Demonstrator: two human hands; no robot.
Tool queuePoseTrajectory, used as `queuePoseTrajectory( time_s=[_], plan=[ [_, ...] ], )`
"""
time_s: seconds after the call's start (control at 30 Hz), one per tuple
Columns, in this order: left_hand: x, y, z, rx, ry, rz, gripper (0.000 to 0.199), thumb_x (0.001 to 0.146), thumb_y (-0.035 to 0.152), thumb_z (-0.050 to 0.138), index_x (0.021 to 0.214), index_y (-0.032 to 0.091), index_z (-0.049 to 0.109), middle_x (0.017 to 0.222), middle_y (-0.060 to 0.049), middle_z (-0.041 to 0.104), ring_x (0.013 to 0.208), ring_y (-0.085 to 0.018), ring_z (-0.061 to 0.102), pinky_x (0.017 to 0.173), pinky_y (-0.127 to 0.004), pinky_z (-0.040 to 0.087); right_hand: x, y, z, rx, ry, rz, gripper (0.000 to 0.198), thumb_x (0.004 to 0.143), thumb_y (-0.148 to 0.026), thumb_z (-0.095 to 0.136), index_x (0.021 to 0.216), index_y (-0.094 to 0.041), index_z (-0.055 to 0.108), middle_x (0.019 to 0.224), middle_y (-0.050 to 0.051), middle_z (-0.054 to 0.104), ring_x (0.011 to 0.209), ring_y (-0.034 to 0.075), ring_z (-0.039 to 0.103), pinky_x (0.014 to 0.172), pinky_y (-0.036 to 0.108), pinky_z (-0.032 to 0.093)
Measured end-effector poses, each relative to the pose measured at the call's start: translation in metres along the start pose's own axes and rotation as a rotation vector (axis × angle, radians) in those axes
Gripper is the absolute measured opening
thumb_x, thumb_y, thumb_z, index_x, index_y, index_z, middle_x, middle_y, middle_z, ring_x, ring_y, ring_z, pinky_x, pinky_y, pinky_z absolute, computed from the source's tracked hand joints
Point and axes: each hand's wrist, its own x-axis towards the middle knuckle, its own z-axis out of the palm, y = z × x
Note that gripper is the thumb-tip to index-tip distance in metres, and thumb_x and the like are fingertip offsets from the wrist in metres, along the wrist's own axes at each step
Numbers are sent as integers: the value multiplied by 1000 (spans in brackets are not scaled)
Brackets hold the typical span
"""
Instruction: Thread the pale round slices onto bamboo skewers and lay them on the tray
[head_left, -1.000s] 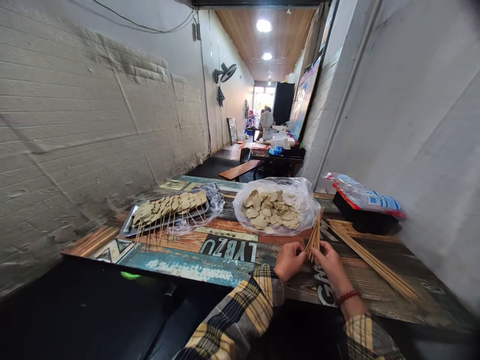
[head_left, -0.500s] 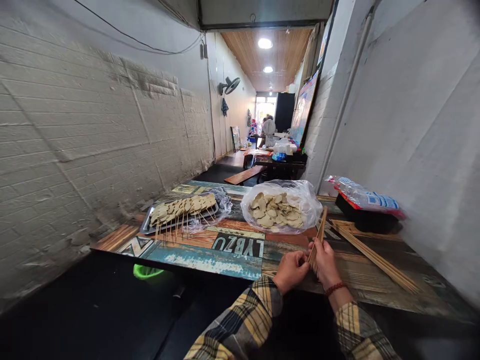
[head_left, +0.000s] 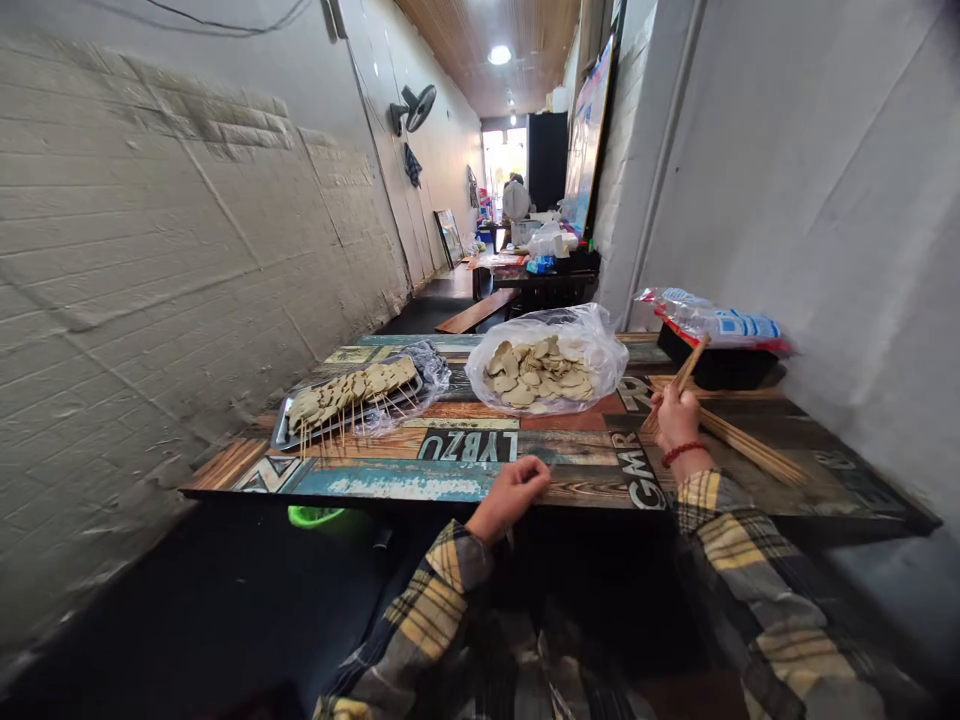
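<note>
Right hand (head_left: pixel 675 418) is pinching a bundle of skewers (head_left: pixel 684 375) next to the bag of slices (head_left: pixel 546 362), left hand (head_left: pixel 511 490) loosely curled, resting empty on the surface (head_left: pixel 465 470) edge.

I sit in a narrow eatery: painted plank table (head_left: pixel 465 460) under my hands, more tables and a bench (head_left: pixel 472 315) down the corridor, a wall fan (head_left: pixel 412 105), a menu board (head_left: pixel 585 140). A tray of filled skewers (head_left: pixel 349 395) (and a bag of sliced food (head_left: pixel 544 370)) points to food prep.
</note>
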Motion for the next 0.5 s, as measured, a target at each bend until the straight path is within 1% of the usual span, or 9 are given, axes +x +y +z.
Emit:
queuePoseTrajectory(
  time_s=[0.03, 0.1, 0.17, 0.2, 0.27, 0.33, 0.37, 0.43, 0.5],
  plan=[
    [-2, 1, -5, -83, 65, -23, 26, 80, 42, 64, 72, 20, 52, 61, 5, 49, 55, -9, 39, 54, -22, 28, 6, 2, -5, -83, -37, 0, 36, 100, -37, 65, 130, -18, 62, 128, 9, 66, 106, 23, 68, 89, 44, 59],
    [-3, 3, -9, -165, 145, -47, 31, 79, 47, 67, 75, 20, 51, 62, 5, 52, 53, -7, 38, 51, -21, 27, 14, 7, -15, -245, -129, -23, 37, 99, -37, 66, 132, -19, 62, 132, 9, 64, 110, 24, 67, 91, 46, 59],
    [-2, 3, -9, -149, 156, -42, 32, 79, 47, 68, 75, 19, 53, 64, 4, 55, 53, -7, 41, 52, -20, 29, 18, 12, -25, -385, -205, -66, 35, 99, -35, 67, 128, -17, 63, 129, 10, 66, 109, 24, 67, 93, 46, 58],
    [-2, 3, -7, -124, 148, -33, 31, 80, 46, 68, 75, 19, 53, 64, 3, 56, 54, -8, 43, 53, -20, 32, 18, 14, -30, -441, -232, -95, 32, 97, -31, 69, 125, -16, 65, 126, 11, 67, 110, 25, 67, 95, 47, 56],
    [-1, 3, -5, -90, 138, -24, 29, 80, 44, 68, 76, 18, 54, 65, 3, 57, 55, -8, 45, 54, -20, 35, 16, 14, -38, -520, -258, -169, 27, 91, -17, 71, 118, -11, 69, 118, 16, 70, 113, 28, 64, 102, 46, 48],
    [-2, 2, -3, -91, 146, -28, 28, 81, 42, 67, 76, 18, 54, 65, 4, 57, 54, -7, 45, 54, -20, 36, 9, 11, -41, -559, -256, -259, 26, 89, -10, 67, 114, -9, 70, 118, 22, 70, 118, 30, 60, 106, 45, 40],
    [-2, 1, -2, -95, 152, -32, 27, 81, 42, 67, 76, 18, 54, 65, 4, 57, 53, -7, 45, 54, -20, 36, 3, 8, -41, -566, -250, -309, 26, 89, -11, 64, 114, -9, 70, 120, 23, 69, 120, 30, 58, 107, 44, 38],
    [-2, 1, -2, -98, 163, -38, 26, 82, 41, 66, 77, 18, 54, 64, 4, 57, 52, -7, 45, 54, -20, 36, -13, 1, -36, -552, -245, -411, 25, 93, -15, 57, 114, -11, 69, 124, 23, 67, 119, 29, 57, 106, 41, 38],
    [-1, 0, -2, -101, 173, -42, 25, 82, 40, 65, 77, 18, 53, 64, 4, 58, 52, -7, 46, 52, -20, 35, -36, -5, -25, -510, -258, -514, 27, 96, -21, 51, 115, -14, 69, 121, 20, 68, 113, 27, 59, 103, 39, 41]
  ],
)
